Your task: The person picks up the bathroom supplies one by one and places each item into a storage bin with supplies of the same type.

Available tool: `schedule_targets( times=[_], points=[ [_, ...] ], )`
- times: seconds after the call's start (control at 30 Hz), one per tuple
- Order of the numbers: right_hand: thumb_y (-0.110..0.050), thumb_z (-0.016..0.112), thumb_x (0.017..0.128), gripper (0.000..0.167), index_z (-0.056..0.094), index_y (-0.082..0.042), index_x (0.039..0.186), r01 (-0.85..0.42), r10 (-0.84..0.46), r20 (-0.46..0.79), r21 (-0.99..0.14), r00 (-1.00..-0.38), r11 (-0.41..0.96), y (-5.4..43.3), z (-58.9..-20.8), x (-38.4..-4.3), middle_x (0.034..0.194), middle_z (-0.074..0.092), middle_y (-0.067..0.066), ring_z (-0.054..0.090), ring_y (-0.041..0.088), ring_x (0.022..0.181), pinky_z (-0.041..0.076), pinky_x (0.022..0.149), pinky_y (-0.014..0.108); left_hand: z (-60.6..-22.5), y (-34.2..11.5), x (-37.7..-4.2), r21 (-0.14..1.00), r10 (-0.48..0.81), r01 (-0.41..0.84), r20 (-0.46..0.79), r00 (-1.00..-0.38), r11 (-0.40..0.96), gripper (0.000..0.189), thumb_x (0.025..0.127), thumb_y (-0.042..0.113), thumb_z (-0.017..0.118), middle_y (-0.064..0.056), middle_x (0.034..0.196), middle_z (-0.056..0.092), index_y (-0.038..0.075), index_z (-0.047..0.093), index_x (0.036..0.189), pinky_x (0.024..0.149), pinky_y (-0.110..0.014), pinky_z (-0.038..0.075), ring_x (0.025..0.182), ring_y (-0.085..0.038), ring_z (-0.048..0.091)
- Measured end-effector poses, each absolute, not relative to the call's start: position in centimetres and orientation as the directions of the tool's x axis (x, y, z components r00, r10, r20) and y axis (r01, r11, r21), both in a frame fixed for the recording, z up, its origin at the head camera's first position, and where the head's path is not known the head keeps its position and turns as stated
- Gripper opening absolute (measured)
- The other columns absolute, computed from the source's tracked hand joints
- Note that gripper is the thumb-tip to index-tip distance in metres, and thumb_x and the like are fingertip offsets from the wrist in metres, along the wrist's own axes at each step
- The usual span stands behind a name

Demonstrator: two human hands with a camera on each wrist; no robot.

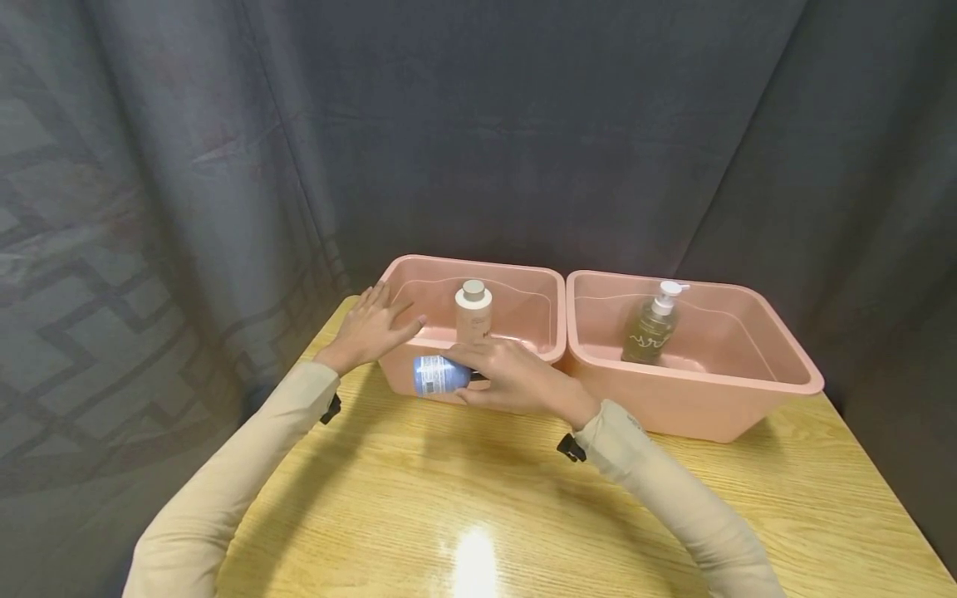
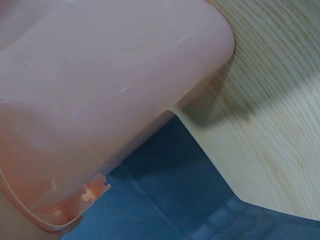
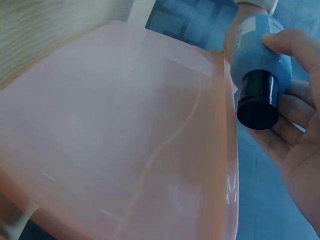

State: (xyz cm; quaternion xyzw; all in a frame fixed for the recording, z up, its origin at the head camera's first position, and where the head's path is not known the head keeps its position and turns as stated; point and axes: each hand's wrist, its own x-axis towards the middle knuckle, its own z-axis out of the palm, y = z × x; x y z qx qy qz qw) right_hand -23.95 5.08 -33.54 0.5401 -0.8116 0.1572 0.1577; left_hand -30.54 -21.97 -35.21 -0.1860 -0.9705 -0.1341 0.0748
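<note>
My right hand (image 1: 523, 378) grips a blue bottle (image 1: 437, 375) with a white label and a black cap, in front of the left pink bin (image 1: 396, 374). The bottle lies on its side in the air, its cap toward my palm. In the right wrist view, thumb and fingers wrap the blue bottle (image 3: 260, 55) close to the bin's rim. My left hand (image 1: 370, 328) rests at the left bin's left rim with fingers spread, holding nothing. Inside that bin a white bottle (image 1: 473, 314) with a beige cap stands upright.
To the right, a second pink bin (image 1: 673, 407) stands against the first. It holds a greenish pump bottle (image 1: 649, 334) with a white pump top. Both bins sit on a wooden table (image 1: 419, 490), and a dark grey curtain (image 1: 523, 141) hangs behind.
</note>
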Motion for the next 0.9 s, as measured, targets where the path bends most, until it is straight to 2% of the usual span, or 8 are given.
schedule_targets(
  times=[0.17,0.3,0.47,0.9],
  points=[
    [-0.020,0.072,0.087,0.043,0.064,-0.007,0.127,-0.923,-0.811,0.449,-0.100,-0.374,0.371,5.2,-33.0,-24.0,0.120,0.067,0.004,0.064,0.015,0.103,0.054,0.084,0.029,-35.1,-21.9,-30.6,0.232,0.339,0.378,0.191,-0.921,0.896,0.082,0.096,0.071,0.030,-0.032,0.158,0.013,0.013,0.038,0.153,0.119,-0.053,0.005,0.148,-0.042,0.004],
    [-0.020,0.074,0.087,0.045,0.063,-0.004,0.128,-0.920,-0.808,0.452,-0.081,-0.377,0.383,5.4,-32.8,-24.3,0.125,0.066,0.008,0.063,0.022,0.112,0.053,0.091,0.034,-35.2,-22.0,-30.6,0.224,0.340,0.378,0.191,-0.921,0.898,0.082,0.096,0.071,0.028,-0.032,0.158,0.014,0.014,0.038,0.153,0.119,-0.052,0.005,0.148,-0.042,0.005],
    [-0.020,0.076,0.085,0.048,0.064,-0.001,0.127,-0.919,-0.800,0.472,-0.062,-0.371,0.390,5.7,-32.4,-24.8,0.126,0.066,0.013,0.061,0.028,0.117,0.051,0.096,0.039,-35.3,-22.0,-30.7,0.215,0.350,0.390,0.204,-0.914,0.895,0.082,0.096,0.071,0.027,-0.033,0.157,0.015,0.013,0.039,0.153,0.119,-0.051,0.006,0.148,-0.042,0.006],
    [-0.016,0.076,0.084,0.047,0.064,-0.002,0.127,-0.911,-0.763,0.517,-0.087,-0.388,0.404,6.2,-31.9,-26.1,0.122,0.068,0.009,0.064,0.022,0.107,0.055,0.087,0.038,-35.3,-21.9,-30.8,0.221,0.343,0.382,0.193,-0.919,0.897,0.082,0.096,0.071,0.029,-0.030,0.159,0.012,0.012,0.041,0.151,0.120,-0.050,0.004,0.148,-0.041,0.004]
  ],
)
